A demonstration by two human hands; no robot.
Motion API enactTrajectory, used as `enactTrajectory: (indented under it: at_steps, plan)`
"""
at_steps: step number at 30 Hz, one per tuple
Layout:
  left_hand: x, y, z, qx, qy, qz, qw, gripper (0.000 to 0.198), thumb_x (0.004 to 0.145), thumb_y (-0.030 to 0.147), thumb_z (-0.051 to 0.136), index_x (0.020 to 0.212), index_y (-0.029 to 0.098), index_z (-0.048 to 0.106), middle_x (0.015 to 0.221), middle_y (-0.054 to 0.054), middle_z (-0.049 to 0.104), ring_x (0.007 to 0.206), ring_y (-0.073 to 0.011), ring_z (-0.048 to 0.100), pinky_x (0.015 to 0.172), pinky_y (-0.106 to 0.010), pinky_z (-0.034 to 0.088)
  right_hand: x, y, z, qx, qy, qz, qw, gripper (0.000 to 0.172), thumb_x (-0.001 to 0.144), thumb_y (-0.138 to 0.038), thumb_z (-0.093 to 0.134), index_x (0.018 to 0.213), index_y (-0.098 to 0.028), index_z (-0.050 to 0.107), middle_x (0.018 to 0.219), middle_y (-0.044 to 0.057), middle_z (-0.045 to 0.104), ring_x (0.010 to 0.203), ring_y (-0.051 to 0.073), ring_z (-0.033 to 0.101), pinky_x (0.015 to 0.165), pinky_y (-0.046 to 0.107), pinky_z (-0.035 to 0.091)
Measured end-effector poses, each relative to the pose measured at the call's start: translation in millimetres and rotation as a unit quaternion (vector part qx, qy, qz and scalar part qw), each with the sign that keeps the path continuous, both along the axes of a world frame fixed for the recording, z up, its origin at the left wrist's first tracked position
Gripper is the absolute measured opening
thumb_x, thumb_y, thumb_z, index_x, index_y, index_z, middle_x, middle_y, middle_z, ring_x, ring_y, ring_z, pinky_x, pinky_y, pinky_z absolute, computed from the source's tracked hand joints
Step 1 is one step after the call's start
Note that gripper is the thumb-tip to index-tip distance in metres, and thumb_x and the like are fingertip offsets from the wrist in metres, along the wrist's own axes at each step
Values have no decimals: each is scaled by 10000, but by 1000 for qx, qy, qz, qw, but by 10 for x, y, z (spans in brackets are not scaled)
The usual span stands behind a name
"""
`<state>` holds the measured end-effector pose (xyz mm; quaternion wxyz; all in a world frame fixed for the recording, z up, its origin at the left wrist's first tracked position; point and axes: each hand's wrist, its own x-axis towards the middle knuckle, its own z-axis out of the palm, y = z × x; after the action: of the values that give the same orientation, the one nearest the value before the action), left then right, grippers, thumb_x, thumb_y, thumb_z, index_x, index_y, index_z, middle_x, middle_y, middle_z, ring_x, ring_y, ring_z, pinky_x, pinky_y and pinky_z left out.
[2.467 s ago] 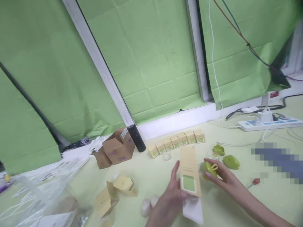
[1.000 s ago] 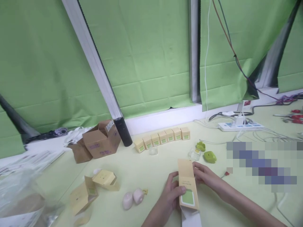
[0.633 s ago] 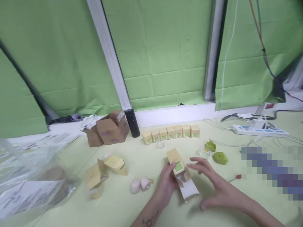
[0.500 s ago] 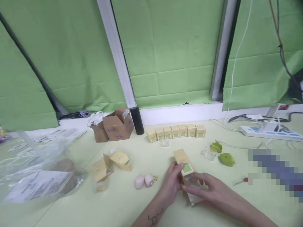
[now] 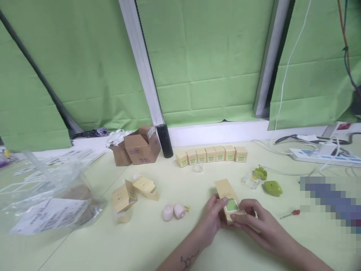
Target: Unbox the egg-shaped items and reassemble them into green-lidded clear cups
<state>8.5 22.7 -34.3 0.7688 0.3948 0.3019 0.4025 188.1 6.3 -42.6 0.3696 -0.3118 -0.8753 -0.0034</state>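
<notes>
A small tan cardboard box (image 5: pixel 224 185) with a green patch on its face is between my hands, tilted, its far flap standing out. My left hand (image 5: pixel 213 218) is closed round its left side, thumb on the face. With bent fingers, my right hand (image 5: pixel 258 222) grips the box's near right end. To the left of my hands lie two pale pink rounded pieces (image 5: pixel 168 213), one with a small yellowish tip. Right of the box are a clear plastic piece (image 5: pixel 251 180), a green flower-shaped part (image 5: pixel 261 173) and a green block-like part (image 5: pixel 272 188).
Several similar boxes (image 5: pixel 210 154) stand in a row at the back, a clear cup (image 5: pixel 197 168) before them. Two opened boxes (image 5: pixel 122 197) lie left. Also around are a plastic bag (image 5: pixel 53 210), a brown carton (image 5: pixel 142 148), a black cylinder (image 5: pixel 164 141), a red-handled screwdriver (image 5: pixel 291 213) and a power strip (image 5: pixel 324 156).
The clear or whitish piece that showed at the box's near end is no longer visible there. My right hand's fingers have drawn in against that end. The view has shifted slightly.
</notes>
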Motion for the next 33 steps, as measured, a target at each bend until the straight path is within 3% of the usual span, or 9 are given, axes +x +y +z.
enactTrajectory:
  at_steps: [5, 8, 10, 12, 16, 21, 24, 27, 33]
  plan:
    - [-60, 6, 57, 102, 54, 11, 993, 473, 777, 386, 633, 1168, 187, 455, 1264, -121, 507, 1133, -284, 506, 883, -389, 440, -14, 33, 14, -127, 136, -82, 979, 497, 837, -293, 603, 1269, -300, 358, 1178, 98, 471, 1103, 264, 488, 812, 377, 517]
    - [-97, -10, 77, 211, 114, 22, 971, 506, 786, 359, 630, 1210, 185, 414, 1261, -130, 490, 1095, -274, 524, 895, -387, 430, 9, 22, 75, -239, 150, -38, 959, 658, 805, -353, 641, 1344, -337, 265, 1362, 90, 376, 1213, 282, 425, 943, 439, 454]
    - [-110, -29, 54, 271, 175, 44, 946, 547, 782, 337, 636, 1235, 198, 362, 1252, -129, 484, 1084, -268, 526, 906, -400, 419, 26, 7, 102, -298, 204, -7, 933, 673, 827, -372, 608, 1373, -342, 216, 1317, 81, 446, 1181, 267, 470, 954, 431, 445]
    - [-115, -46, 15, 307, 248, 56, 917, 530, 766, 322, 653, 1195, 210, 362, 1220, -115, 499, 1101, -261, 507, 938, -412, 391, 32, -1, 114, -329, 266, -17, 906, 542, 852, -383, 569, 1331, -320, 322, 1143, 63, 574, 1086, 254, 543, 918, 396, 466]
    - [-116, -62, -58, 317, 306, 13, 898, 474, 773, 333, 644, 1139, 220, 365, 1204, -107, 508, 1120, -249, 490, 958, -418, 373, -12, 19, 151, -350, 298, -66, 886, 244, 838, -409, 581, 1025, -262, 635, 1010, 49, 630, 967, 245, 592, 840, 330, 487]
    - [-104, -53, -133, 322, 297, 17, 899, 551, 784, 321, 631, 1186, 213, 270, 1270, -147, 420, 1164, -260, 464, 964, -422, 375, -86, 48, 273, -421, 354, -63, 833, 393, 831, -483, 560, 1167, -282, 582, 1195, 69, 593, 1068, 270, 566, 834, 346, 501]
    - [-100, -41, -157, 323, 292, 15, 900, 658, 781, 330, 634, 1243, 219, 178, 1356, -176, 321, 1193, -259, 445, 983, -424, 365, -116, 60, 312, -438, 326, -47, 837, 385, 844, -537, 499, 1011, -237, 674, 1162, 80, 621, 1029, 273, 585, 835, 352, 496]
    - [-109, -37, -156, 308, 291, -6, 906, 739, 785, 328, 630, 1308, 223, 118, 1370, -177, 343, 1253, -266, 392, 1033, -446, 310, -141, 91, 309, -427, 333, -90, 836, 398, 825, -563, 507, 1034, -257, 652, 1124, 61, 646, 1013, 251, 592, 821, 342, 495]
    - [-117, -61, -117, 281, 298, 6, 912, 715, 760, 348, 651, 1332, 225, 238, 1350, -153, 395, 1248, -297, 385, 1029, -468, 297, -141, 142, 291, -460, 322, -87, 823, 375, 801, -560, 541, 925, -236, 683, 994, 61, 699, 999, 287, 594, 755, 345, 509]
